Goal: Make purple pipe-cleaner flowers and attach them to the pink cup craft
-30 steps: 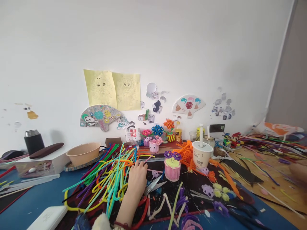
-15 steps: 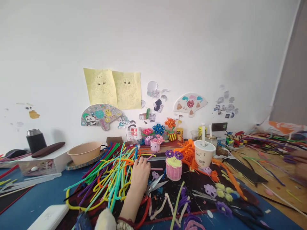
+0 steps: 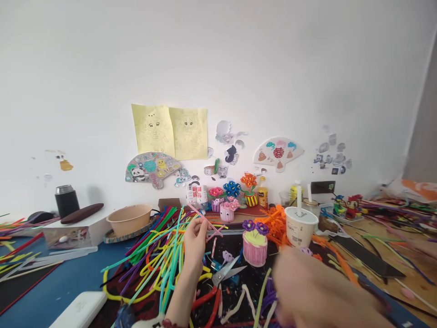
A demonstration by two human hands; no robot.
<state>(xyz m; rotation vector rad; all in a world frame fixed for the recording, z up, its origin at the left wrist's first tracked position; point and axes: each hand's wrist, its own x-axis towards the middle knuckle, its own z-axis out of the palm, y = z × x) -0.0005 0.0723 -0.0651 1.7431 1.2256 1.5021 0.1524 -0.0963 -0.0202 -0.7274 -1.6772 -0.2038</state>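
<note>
My left hand pinches several pink pipe cleaners, raised a little above the mat. They cross each other and stick out on both sides of the fingers. Motion smears my right hand at the lower right, so its fingers cannot be made out. Red-handled scissors lie with blades apart, right of my left wrist. Beyond them stands a pink pot with purple flowers. To the left of my left hand spreads a heap of colourful pipe cleaners.
A paper cup with a straw and orange pipe cleaners stand right of the pot. A beige bowl and a black thermos are on the left. A phone lies at right. Another person's hand shows at the right edge.
My left hand has lifted pink pipe cleaners off the mat, where it was reaching before. My right hand has come into view from the lower right. The view has shifted slightly.
</note>
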